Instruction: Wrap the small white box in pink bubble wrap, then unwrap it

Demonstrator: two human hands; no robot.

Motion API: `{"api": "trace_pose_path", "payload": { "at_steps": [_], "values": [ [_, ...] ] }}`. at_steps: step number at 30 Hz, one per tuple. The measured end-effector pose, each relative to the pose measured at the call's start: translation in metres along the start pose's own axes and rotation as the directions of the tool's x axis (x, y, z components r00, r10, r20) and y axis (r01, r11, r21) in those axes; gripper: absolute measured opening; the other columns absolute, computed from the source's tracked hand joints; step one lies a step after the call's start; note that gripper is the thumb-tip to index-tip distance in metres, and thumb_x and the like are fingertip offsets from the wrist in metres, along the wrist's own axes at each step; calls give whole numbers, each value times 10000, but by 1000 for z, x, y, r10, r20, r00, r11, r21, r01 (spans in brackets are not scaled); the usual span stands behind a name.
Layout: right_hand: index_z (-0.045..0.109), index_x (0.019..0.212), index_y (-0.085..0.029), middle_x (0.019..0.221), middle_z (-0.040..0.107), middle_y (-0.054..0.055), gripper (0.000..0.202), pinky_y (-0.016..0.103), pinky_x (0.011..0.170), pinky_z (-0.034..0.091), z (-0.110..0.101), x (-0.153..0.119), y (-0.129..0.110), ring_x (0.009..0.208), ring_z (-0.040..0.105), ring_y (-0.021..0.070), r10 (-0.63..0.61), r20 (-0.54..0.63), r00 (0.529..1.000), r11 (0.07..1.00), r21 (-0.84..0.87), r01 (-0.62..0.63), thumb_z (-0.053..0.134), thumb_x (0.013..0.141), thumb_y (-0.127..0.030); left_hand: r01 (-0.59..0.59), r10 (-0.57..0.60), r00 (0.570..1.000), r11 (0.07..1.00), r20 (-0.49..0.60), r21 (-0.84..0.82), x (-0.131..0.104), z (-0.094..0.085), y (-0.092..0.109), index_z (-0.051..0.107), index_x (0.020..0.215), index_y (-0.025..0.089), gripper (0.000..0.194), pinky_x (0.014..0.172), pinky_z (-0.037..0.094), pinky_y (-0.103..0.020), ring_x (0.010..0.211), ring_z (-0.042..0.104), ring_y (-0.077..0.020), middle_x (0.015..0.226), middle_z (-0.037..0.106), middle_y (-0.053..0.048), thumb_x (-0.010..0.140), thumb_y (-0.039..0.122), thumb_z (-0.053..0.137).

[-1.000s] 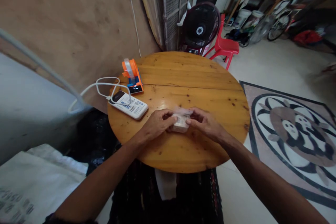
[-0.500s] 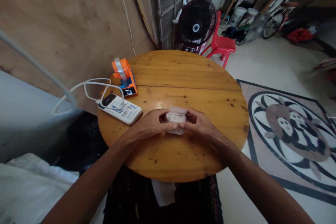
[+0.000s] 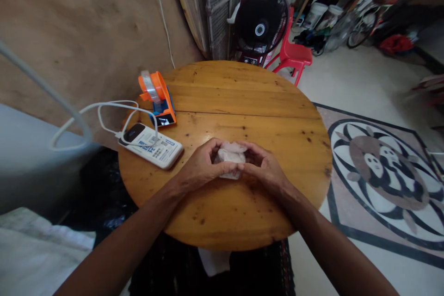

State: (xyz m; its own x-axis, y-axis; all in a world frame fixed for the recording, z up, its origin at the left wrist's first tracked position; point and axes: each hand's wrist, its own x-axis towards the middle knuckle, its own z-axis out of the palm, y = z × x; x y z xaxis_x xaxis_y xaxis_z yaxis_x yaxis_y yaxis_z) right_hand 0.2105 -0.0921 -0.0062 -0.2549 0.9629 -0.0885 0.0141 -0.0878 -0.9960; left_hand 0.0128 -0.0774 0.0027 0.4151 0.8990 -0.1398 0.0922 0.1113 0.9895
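Between my two hands is a small whitish, translucent wrapped packet [image 3: 230, 156], low over the near middle of the round wooden table [image 3: 239, 222]. My left hand [image 3: 207, 162] grips its left side, thumb across the near face and fingers curled behind. From the right, my right hand [image 3: 261, 163] grips it in the same way, the thumb tips almost meeting in front. Part of the packet is hidden by the fingers, and what the wrapping contains I cannot make out.
A white power bank [image 3: 152, 145] with a looped white cable [image 3: 104, 104] lies at the table's left. Behind it stands an orange and blue tape dispenser [image 3: 157, 97]. Past the far edge are a black fan [image 3: 260, 21] and a red chair [image 3: 294, 53].
Both hands still hold the packet. Its top wrapping now looks folded down and bunched over the middle. The view has shifted slightly.
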Motion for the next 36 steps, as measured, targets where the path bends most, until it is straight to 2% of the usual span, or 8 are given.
{"api": "trace_pose_path", "payload": {
  "at_steps": [4, 7, 12, 16, 24, 27, 30, 36],
  "values": [
    [458, 1385, -239, 1126, 665, 100, 739, 383, 805, 566, 1, -1, 1, 932, 673, 219, -35, -32, 999, 998, -62, 33, 753, 722, -380, 3, 0, 999, 996, 39, -93, 1, -2, -1, 518, 1247, 203, 591, 870, 526, -341, 1023, 645, -207, 1183, 660, -81, 726, 347, 755],
    [405, 1419, -242, 1174, 656, 114, 725, 401, 875, 545, 4, -3, 1, 1012, 660, 231, -93, -25, 995, 993, -80, 91, 707, 774, -379, 29, -18, 995, 993, 97, -113, 0, -1, 5, 553, 1233, 213, 529, 853, 524, -319, 991, 648, -195, 1137, 677, -58, 753, 348, 730],
    [454, 1377, -228, 1179, 645, 115, 623, 454, 979, 475, 6, -7, -3, 1088, 621, 250, -164, -59, 985, 948, -287, 141, 666, 815, -394, 48, -30, 991, 989, 128, -138, -1, 0, 11, 628, 1164, 179, 412, 772, 513, -274, 841, 647, -160, 996, 703, -49, 789, 340, 686],
    [567, 1241, -208, 1106, 639, 103, 474, 411, 889, 517, -3, -4, -12, 1009, 625, 235, -179, -106, 978, 919, -374, 128, 628, 838, -449, 70, -55, 995, 977, 80, -202, 1, 0, 7, 618, 1177, 146, 496, 751, 497, -266, 826, 642, -160, 992, 700, -64, 742, 354, 734],
    [661, 1004, -218, 1049, 675, 67, 267, 372, 839, 513, -9, 23, -47, 952, 635, 211, -266, 107, 958, 757, -592, 276, 703, 768, -334, 91, -77, 992, 984, 98, -155, 0, 0, 11, 620, 1149, 150, 458, 738, 484, -264, 827, 628, -162, 964, 686, -45, 731, 302, 728],
    [671, 871, -202, 982, 692, 58, 138, 358, 841, 506, -3, 34, -48, 931, 648, 202, -310, 134, 941, 747, -578, 328, 691, 772, -295, 85, -68, 992, 983, 107, -163, 0, 0, 10, 618, 1160, 171, 448, 764, 493, -281, 849, 633, -171, 971, 688, -37, 734, 271, 714],
    [651, 756, -190, 913, 705, 54, 110, 342, 822, 501, -2, 41, -44, 892, 657, 186, -352, 26, 936, 801, -508, 316, 640, 820, -279, 88, -67, 990, 980, 122, -177, 1, 0, 8, 620, 1152, 181, 440, 806, 499, -303, 902, 639, -188, 1007, 694, -43, 735, 281, 721],
    [670, 744, -191, 809, 701, 26, 153, 312, 729, 501, -9, 49, -35, 761, 638, 160, -218, -88, 972, 943, -275, 187, 687, 796, -334, 101, -80, 988, 982, 133, -159, 2, -2, 8, 628, 1168, 195, 448, 804, 503, -311, 903, 646, -193, 1005, 701, -40, 741, 294, 722]
  ]
}}
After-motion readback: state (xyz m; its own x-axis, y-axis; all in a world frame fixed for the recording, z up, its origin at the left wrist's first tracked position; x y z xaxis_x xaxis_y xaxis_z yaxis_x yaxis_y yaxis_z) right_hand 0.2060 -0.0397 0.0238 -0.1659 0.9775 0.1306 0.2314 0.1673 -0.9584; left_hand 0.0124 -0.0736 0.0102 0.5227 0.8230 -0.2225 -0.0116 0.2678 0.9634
